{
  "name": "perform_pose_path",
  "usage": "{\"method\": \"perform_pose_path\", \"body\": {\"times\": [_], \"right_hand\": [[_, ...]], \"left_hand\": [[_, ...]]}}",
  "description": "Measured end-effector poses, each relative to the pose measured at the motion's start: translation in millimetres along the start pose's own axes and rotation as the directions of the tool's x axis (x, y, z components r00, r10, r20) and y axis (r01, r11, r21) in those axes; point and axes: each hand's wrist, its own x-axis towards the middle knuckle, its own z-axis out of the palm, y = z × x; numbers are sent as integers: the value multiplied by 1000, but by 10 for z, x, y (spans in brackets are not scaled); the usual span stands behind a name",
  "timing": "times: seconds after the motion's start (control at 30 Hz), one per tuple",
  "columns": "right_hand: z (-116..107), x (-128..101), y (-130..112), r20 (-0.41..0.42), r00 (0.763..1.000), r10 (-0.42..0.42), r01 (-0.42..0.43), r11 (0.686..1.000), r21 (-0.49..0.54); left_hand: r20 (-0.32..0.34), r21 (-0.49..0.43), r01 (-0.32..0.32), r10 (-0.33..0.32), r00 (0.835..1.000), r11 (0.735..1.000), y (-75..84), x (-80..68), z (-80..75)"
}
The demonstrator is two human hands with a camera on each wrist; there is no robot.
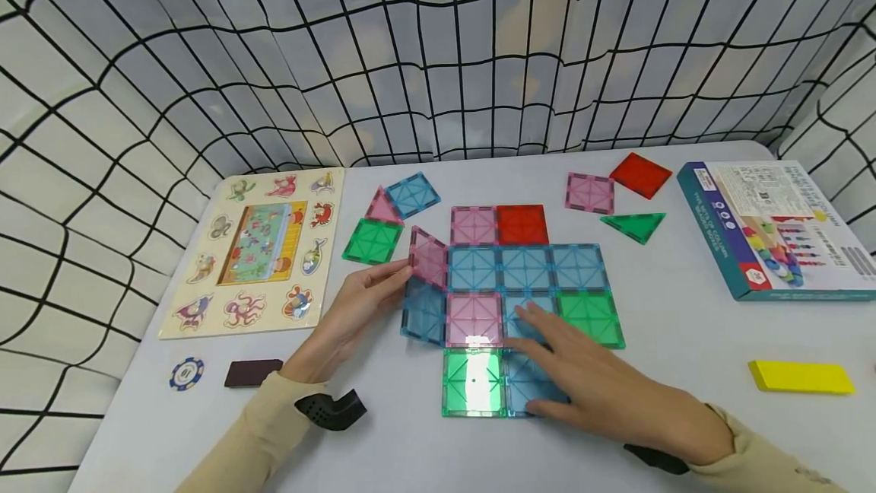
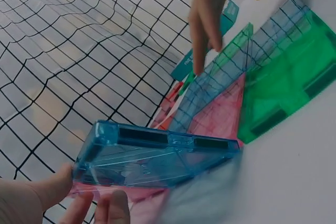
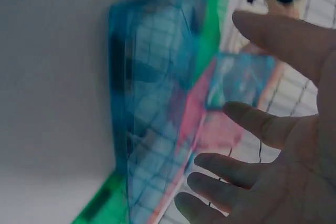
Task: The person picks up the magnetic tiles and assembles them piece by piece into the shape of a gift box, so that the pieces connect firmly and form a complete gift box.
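Flat see-through square tiles in pink, blue, red and green lie joined edge to edge mid-table. My left hand (image 1: 352,318) pinches the edge of a pink tile (image 1: 429,259) on the left side of this layout. That pink tile and the blue tile (image 2: 152,153) beside it are tilted up off the table. My right hand (image 1: 609,386), fingers spread, is over the blue tiles (image 1: 525,379) at the lower right and partly hides them. In the right wrist view its fingers (image 3: 262,124) hold nothing. A green tile (image 1: 474,383) forms the front left corner.
Loose tiles lie back left, among them a green square (image 1: 372,240), and back right, with a green triangle (image 1: 636,227). A puzzle board (image 1: 205,249) is at left, a box (image 1: 787,230) at right. A poker chip (image 1: 186,374), dark block (image 1: 252,373) and yellow block (image 1: 801,377) lie nearer.
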Motion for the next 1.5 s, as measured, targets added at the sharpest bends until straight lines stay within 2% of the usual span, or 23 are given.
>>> {"method": "perform_pose_path", "body": {"times": [0.13,0.23,0.33,0.5,0.63,0.7,0.73,0.77,0.87,1.0,1.13,1.23,1.37,1.43,1.5], "right_hand": [[118,102,-122,101,994,-34,43,996,-79],[169,146,-140,98,993,-61,75,986,-150],[233,185,-140,70,991,-118,133,954,-269],[316,230,-165,69,981,-184,194,866,-461],[317,263,-190,99,959,-265,270,747,-608],[289,268,-188,125,939,-319,321,695,-644],[262,267,-180,132,928,-349,348,682,-644],[228,265,-170,134,916,-378,373,681,-630],[81,267,-129,93,897,-433,415,748,-519],[-110,327,-78,-28,889,-458,408,817,-406],[-198,421,-49,-112,878,-465,375,814,-444],[-222,477,-42,-140,877,-460,349,810,-472],[-244,508,-54,-141,889,-435,322,814,-483],[-283,492,-63,-141,909,-393,296,846,-444],[-356,451,-37,-164,936,-311,233,897,-376]], "left_hand": [[42,-31,10,-9,999,999,0,38,50],[60,-27,14,-13,998,1000,7,56,99],[75,-22,18,-16,997,1000,22,70,144],[106,-8,12,-12,994,1000,38,93,180],[118,-13,11,-9,993,1000,39,90,177],[127,-17,11,-9,992,1000,38,90,175],[133,-19,11,-9,991,1000,37,90,174],[140,-22,10,-7,990,1000,36,93,175],[155,-26,9,-5,988,1000,36,92,180],[163,-12,-1,3,987,1000,32,83,194],[164,19,-12,8,986,1000,44,74,229],[152,31,-12,7,988,999,64,69,272],[124,49,-11,5,992,999,91,71,325],[109,62,-7,0,994,998,99,72,342],[107,71,-6,-2,994,997,103,78,354]]}}
